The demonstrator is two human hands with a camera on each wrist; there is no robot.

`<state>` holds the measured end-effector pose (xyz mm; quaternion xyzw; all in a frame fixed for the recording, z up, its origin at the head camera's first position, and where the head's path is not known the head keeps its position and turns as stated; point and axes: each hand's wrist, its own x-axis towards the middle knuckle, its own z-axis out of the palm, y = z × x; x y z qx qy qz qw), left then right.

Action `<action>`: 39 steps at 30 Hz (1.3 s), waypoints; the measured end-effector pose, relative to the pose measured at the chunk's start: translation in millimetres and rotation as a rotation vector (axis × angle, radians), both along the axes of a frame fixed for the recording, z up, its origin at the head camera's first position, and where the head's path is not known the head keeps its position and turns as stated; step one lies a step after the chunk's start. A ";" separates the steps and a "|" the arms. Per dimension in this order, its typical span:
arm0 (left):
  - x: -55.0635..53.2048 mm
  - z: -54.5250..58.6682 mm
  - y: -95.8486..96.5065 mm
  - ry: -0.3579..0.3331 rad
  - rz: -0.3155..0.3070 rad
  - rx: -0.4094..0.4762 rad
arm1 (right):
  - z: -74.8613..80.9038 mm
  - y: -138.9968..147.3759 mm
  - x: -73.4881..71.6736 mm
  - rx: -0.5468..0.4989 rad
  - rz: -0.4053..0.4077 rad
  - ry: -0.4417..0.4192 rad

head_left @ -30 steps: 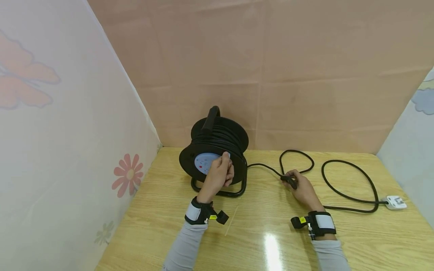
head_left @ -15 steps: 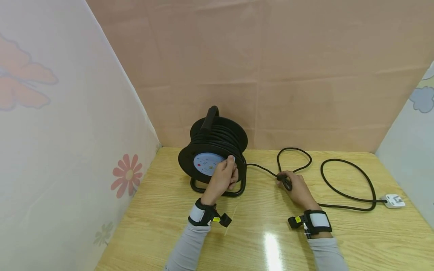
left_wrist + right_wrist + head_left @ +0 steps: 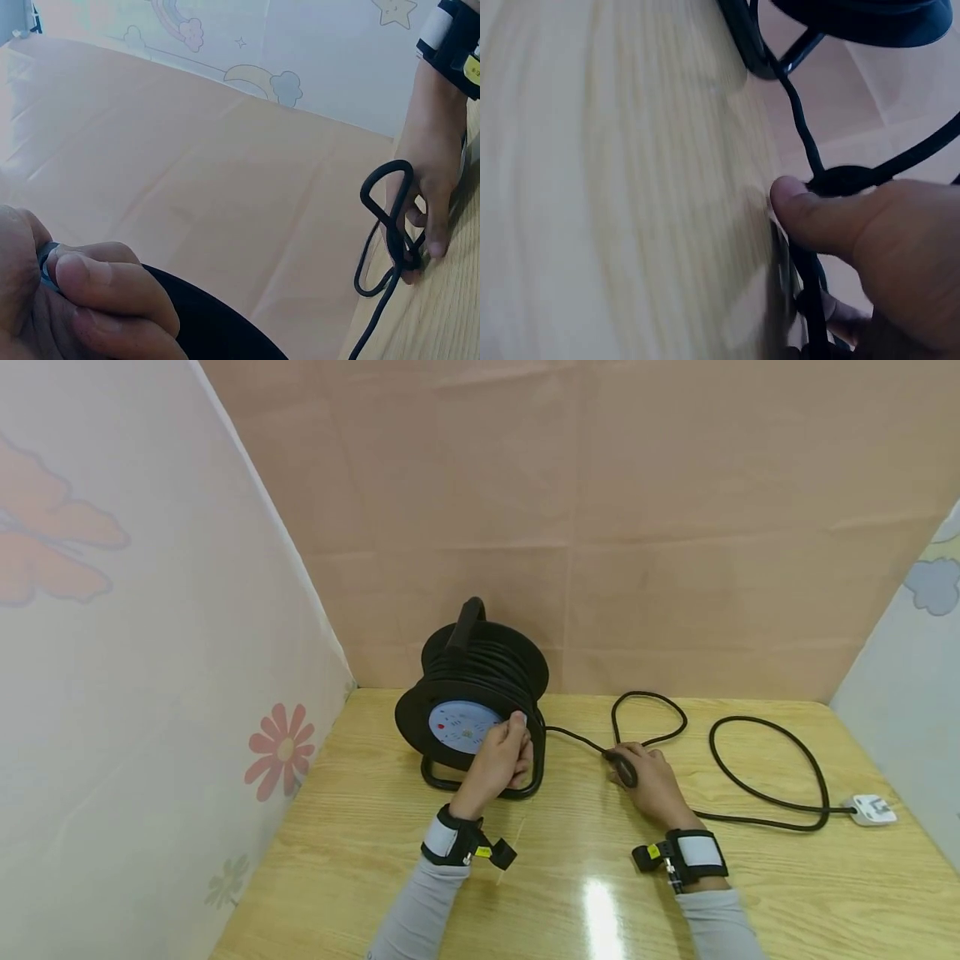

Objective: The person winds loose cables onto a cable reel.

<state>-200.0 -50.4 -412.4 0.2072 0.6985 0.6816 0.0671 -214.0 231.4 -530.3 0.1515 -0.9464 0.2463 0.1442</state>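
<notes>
A black cable reel (image 3: 416,720) with a round blue socket panel (image 3: 453,725) stands near the back wall. My left hand (image 3: 497,758) grips the small grey winding knob (image 3: 49,264) on its front face, fingers curled round it. Most of the knob is hidden by the fingers. To the right, my right hand (image 3: 654,783) holds the black cable (image 3: 581,737) low over the table, where it bends into a small tight loop (image 3: 395,176). In the right wrist view the thumb (image 3: 817,214) lies against the cable, which runs up to the reel.
Loose cable curves over the wooden table (image 3: 570,827) behind and right of my right hand. It ends in a white plug (image 3: 872,809) near the right edge. The reel stands on a black tube frame (image 3: 442,782), with a carrying handle (image 3: 467,625) on top.
My left hand has moved right and a little down with the knob across the reel's face. My right hand has shifted slightly left with the cable, and its small loop has changed shape.
</notes>
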 end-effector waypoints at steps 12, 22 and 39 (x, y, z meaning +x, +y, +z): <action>1.4 -1.4 1.0 -0.004 0.009 0.017 | -5.7 -5.4 -4.6 -0.089 0.041 0.113; 2.7 -10.1 5.9 0.025 0.023 -0.041 | -3.6 -13.1 -5.6 0.000 -0.084 -0.054; 5.5 -17.2 10.7 0.017 0.056 -0.093 | -2.3 -18.6 -5.8 -0.083 -0.083 -0.089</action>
